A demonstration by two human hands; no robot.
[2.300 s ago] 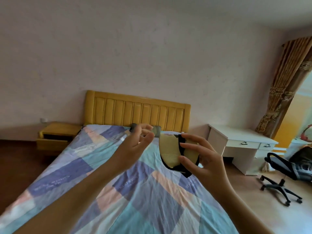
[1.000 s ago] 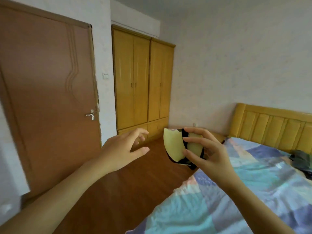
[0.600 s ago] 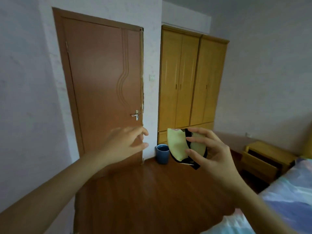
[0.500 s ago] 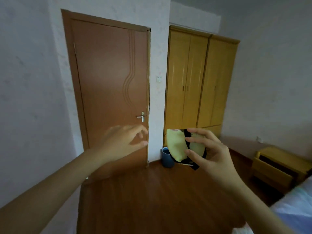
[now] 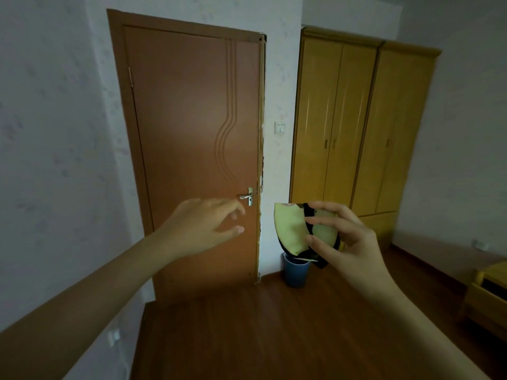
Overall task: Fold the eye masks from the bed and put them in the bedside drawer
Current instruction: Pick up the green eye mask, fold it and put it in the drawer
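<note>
In front of the closed brown door [image 5: 192, 149], the right hand [image 5: 345, 242] holds a folded eye mask [image 5: 292, 229] up at chest height, thumb on the near face and fingertips wrapped over the top edge, so the pale yellow lining shows with black trim and a strap hanging below. The left hand [image 5: 203, 226] is held out just beside it, fingers loosely spread and carrying nothing, well apart from the mask.

What has changed is the view: 2.3 s ago the bed filled the frame with the hands above it, and since then the head has swung left past the headboard and the wardrobe [image 5: 365, 127] until the bed has left the frame entirely. The grip on the mask looks the same throughout, and the left hand has let go and drifted away from it. A blue bin [image 5: 295, 274] stands at the foot of the wall, partly behind the mask.

That reads as the folding of this 1 mask being finished and the carry to the drawer under way. The yellow bedside cabinet [image 5: 488, 297] sits at the far right edge, so the turn has probably overshot it, and the next step calls for coming back right and down toward its drawer
</note>
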